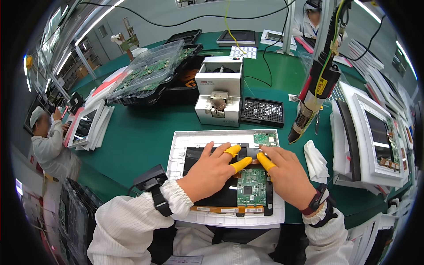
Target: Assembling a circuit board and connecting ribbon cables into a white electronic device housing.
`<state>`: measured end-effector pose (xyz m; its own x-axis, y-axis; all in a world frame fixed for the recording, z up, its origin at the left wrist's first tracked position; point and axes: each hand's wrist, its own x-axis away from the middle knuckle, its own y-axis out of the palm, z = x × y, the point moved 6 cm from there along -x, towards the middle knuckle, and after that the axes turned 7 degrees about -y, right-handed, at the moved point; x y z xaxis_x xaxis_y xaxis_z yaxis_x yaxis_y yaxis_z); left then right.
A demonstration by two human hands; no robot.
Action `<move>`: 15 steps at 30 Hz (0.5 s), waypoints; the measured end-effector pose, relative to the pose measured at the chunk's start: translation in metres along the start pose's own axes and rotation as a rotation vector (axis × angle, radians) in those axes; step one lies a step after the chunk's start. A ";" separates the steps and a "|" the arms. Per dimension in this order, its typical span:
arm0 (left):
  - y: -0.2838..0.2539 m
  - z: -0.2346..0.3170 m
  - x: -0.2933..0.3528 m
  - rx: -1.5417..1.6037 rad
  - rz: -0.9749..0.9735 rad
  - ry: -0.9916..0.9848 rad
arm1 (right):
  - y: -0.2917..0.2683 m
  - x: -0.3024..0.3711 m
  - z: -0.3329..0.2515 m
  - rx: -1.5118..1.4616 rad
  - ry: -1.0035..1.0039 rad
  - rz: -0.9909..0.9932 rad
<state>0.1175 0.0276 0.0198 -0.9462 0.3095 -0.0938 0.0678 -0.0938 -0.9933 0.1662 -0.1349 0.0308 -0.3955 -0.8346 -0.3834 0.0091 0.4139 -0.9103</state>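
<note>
A white panel frame [181, 145] lies face down on the green bench in front of me, with a black back sheet and a green circuit board [251, 187] at its lower middle. A smaller green board [265, 139] sits at its top right corner. My left hand [212, 170] lies flat on the black sheet, with yellow finger cots on two fingertips. My right hand [285, 174] rests beside it, its yellow-capped fingertip pressing near the top of the circuit board. Both hands press down and hold nothing.
A hanging electric screwdriver [311, 95] dangles above the frame's right corner. Behind stand a white screw feeder [218, 90], a black screw tray [263, 112] and trays of boards [150, 73]. A white cloth [316, 161] and stacked panels [371, 141] lie right. Other workers stand left and far back.
</note>
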 end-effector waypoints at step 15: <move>0.002 0.003 -0.004 -0.037 -0.090 0.001 | 0.006 -0.001 -0.002 0.102 -0.098 0.000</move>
<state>0.1202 0.0235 0.0178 -0.9486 0.3163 -0.0043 -0.0058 -0.0309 -0.9995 0.1650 -0.1313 0.0261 -0.3043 -0.8680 -0.3924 0.1049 0.3789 -0.9195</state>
